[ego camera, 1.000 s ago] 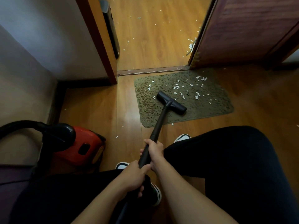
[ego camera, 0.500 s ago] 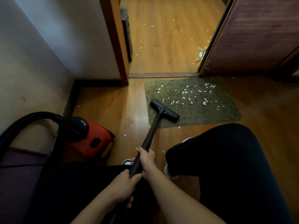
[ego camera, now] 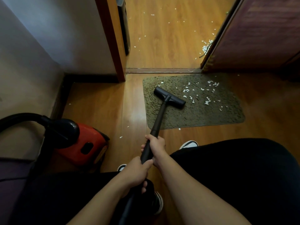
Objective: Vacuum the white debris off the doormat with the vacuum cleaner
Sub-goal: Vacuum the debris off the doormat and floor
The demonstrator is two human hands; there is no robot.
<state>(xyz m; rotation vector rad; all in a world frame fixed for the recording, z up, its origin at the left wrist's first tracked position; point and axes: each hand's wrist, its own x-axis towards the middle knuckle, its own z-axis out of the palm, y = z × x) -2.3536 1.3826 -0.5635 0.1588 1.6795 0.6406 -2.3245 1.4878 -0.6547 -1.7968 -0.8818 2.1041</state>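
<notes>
- Nozzle [ego camera: 169, 97] sat on doormat [ego camera: 194, 116] near its left edge (white debris [ego camera: 207, 101] lay rightward).
- Left hand [ego camera: 135, 173] and right hand [ego camera: 156, 146] both gripped the wand [ego camera: 158, 120].

Rough shaggy doormat [ego camera: 203, 114], glossy wood floor [ego camera: 97, 103]

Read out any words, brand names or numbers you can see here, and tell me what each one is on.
No readable text anywhere.
On the red vacuum cleaner, a yellowish patch at its end is too dark and blurred to read.
On the wand, nozzle and doormat, no markings show.
</notes>
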